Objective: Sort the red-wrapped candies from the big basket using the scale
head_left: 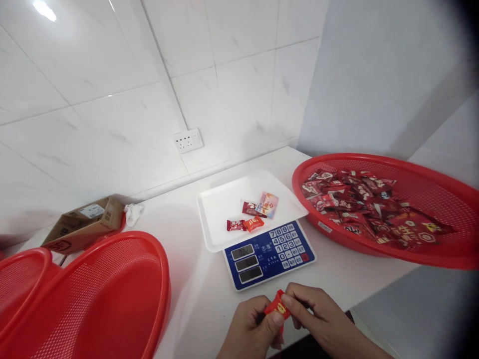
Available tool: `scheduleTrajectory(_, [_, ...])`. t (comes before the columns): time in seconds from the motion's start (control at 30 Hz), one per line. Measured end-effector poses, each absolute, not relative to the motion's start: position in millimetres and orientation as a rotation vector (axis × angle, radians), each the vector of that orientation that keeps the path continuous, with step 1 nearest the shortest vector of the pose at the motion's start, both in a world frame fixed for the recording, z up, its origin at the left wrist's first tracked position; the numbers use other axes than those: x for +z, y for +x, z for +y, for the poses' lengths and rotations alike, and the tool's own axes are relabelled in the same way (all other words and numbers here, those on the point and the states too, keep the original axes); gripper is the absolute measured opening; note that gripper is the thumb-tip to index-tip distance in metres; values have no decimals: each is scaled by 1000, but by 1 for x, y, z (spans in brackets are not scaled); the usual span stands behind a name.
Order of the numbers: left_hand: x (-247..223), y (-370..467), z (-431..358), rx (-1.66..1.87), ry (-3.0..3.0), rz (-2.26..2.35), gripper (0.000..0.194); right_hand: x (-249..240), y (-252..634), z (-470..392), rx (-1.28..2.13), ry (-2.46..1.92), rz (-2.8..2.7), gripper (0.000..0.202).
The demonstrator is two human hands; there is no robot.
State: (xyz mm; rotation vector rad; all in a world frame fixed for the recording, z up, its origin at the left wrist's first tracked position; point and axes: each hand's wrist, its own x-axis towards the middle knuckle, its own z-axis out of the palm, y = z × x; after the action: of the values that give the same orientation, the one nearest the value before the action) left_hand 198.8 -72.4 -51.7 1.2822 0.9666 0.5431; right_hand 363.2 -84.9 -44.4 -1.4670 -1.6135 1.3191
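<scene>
— What are your hands doing?
— My left hand (pixel 250 326) and right hand (pixel 318 319) pinch one small red foil-wrapped candy (pixel 278 305) between thumbs and fingertips, at the white counter's (pixel 187 299) near edge.
— What's close?
— A blue-faced digital scale (pixel 267 254), just beyond.

The scale (pixel 269 254) carries a white keypad (pixel 288 243) with digits 7 8 9, 4 5 6, 1 2 3 and 0 in rows. Its top display (pixel 242 252) reads approximately 0.02; the two lower displays are illegible. Print on the sweet wrappers (pixel 359 204) and the cardboard box label (pixel 92 211) is too small to read.
</scene>
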Motion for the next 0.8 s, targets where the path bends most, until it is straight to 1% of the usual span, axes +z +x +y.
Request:
scheduleTrajectory(0.23, [-57, 193, -69, 490, 1257, 997, 49, -48, 362, -84, 1487, -1347, -1502, 37])
scheduleTrajectory(0.33, [-61, 192, -70, 546, 1243, 1017, 51, -50, 361, -83, 1565, -1319, -1411, 37])
scheduleTrajectory(0.47, [-62, 193, -72, 657, 1248, 1081, 51, -49, 360, -82, 1568, -1330, -1390, 38])
scheduleTrajectory(0.67, [-54, 188, -71, 590, 1195, 1035, 50, -48, 361, -84, 1595, -1307, -1463, 36])
scheduleTrajectory(0.8, [-54, 186, -71, 578, 1180, 1022, 51, -49, 359, -83, 1623, -1269, -1391, 38])
